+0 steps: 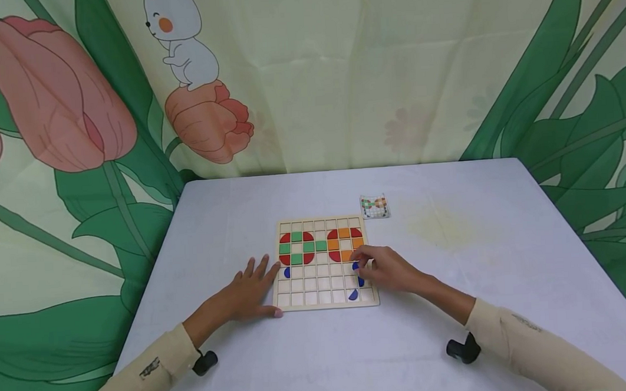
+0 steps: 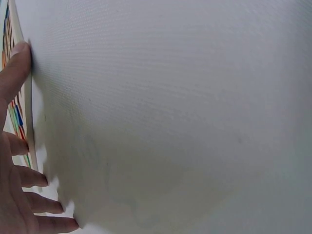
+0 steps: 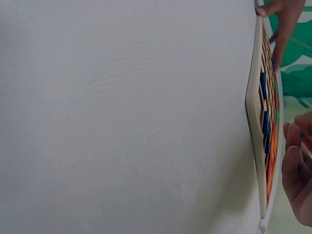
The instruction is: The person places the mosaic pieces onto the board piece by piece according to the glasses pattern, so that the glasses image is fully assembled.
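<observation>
A wooden grid board (image 1: 319, 307) lies on the table, with red, green and orange pieces set in its upper rows. My left hand (image 1: 249, 293) is spread flat at the board's left side, thumb and index fingertip at its edge. Over the right side, my right hand (image 1: 388, 268) pinches a small blue piece (image 3: 302, 134) between thumb and fingers, which mostly cover it. Below that hand lie a blue piece (image 1: 361, 281) and a blue half-round piece (image 1: 353, 295). Another blue half-round piece (image 1: 287, 272) sits in a cell at the left.
A small pattern card (image 1: 374, 206) lies behind the board's far right corner. The white-covered table (image 1: 453, 235) extends around the board. Behind it hangs a cloth backdrop (image 1: 328, 88) printed with tulips, leaves and a white animal.
</observation>
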{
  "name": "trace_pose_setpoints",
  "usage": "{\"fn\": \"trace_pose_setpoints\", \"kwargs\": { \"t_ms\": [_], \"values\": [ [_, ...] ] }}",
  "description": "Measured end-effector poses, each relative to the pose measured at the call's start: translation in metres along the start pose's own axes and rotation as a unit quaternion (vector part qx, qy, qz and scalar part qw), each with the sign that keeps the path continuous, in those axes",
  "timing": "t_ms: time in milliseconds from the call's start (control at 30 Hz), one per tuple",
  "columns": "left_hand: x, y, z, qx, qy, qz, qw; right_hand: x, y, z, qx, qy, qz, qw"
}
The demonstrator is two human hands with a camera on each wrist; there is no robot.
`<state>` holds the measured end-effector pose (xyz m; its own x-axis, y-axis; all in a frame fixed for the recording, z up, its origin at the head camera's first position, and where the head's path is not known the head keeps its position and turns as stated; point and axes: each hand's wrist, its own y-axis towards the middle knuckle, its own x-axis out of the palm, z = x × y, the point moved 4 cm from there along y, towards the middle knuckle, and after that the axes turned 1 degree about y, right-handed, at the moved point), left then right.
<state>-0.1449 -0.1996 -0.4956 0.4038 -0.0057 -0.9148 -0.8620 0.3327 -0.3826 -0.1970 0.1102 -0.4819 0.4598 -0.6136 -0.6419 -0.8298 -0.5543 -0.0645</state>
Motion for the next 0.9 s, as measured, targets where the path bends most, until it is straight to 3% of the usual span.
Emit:
{"fn": "trace_pose_setpoints", "kwargs": {
  "t_ms": [500, 733, 900],
  "values": [
    [0.001, 0.001, -0.001, 0.002, 0.002, -0.001, 1.0000, 0.025, 0.031, -0.019, -0.025, 0.027, -0.033, 0.999],
    [-0.001, 0.000, 0.000, 0.004, 0.003, 0.003, 1.0000, 0.036, 0.044, -0.025, -0.009, 0.033, -0.054, 0.998],
    [0.000, 0.000, 0.000, -0.001, 0.006, 0.002, 1.0000, 0.046, 0.051, -0.032, -0.020, 0.038, -0.068, 0.997]
  ]
}}
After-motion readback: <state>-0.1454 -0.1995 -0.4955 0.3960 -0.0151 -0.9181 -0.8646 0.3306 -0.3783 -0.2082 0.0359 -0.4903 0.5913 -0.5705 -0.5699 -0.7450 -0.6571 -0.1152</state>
